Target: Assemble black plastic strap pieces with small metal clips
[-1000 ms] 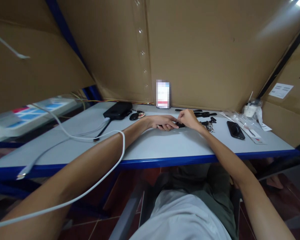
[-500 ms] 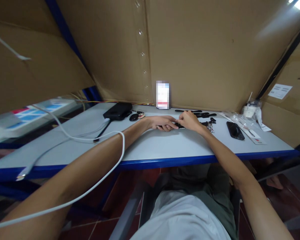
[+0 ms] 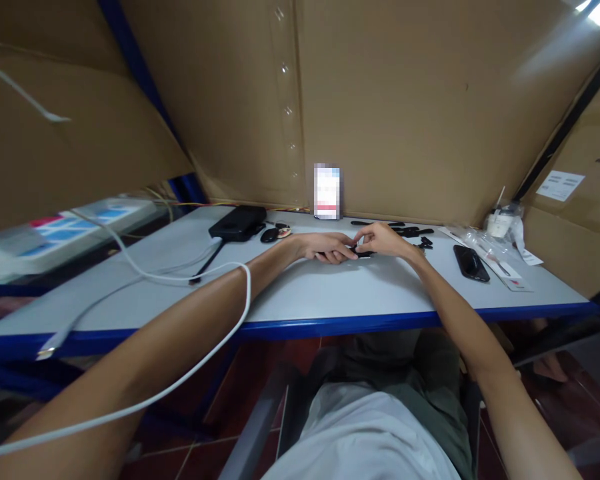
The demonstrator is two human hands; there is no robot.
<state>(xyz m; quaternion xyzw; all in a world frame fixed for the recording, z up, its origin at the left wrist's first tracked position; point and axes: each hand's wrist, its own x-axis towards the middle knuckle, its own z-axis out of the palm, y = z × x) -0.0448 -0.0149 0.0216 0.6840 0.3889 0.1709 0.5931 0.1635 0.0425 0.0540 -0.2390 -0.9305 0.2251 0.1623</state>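
My left hand (image 3: pixel 331 247) rests low over the grey table, its fingers closed round one end of a small black piece (image 3: pixel 364 253). Thumb and fingers of my right hand (image 3: pixel 377 239) are pinched together at the same piece, just right of the left fingertips. Whether they grip it or something smaller is too small to tell. Behind my right hand lie several flat black strips (image 3: pixel 413 232), and small black parts (image 3: pixel 425 243) sit to its right.
A lit phone (image 3: pixel 327 193) stands against the cardboard. On the left are a black box (image 3: pixel 237 223), a power strip (image 3: pixel 95 223) and a white cable (image 3: pixel 220 340) crossing my left forearm. A dark phone (image 3: pixel 471 263) and plastic packaging (image 3: pixel 490 250) lie right.
My right hand has shifted slightly and its fingers now pinch more upright over the black piece. My left hand has barely moved.
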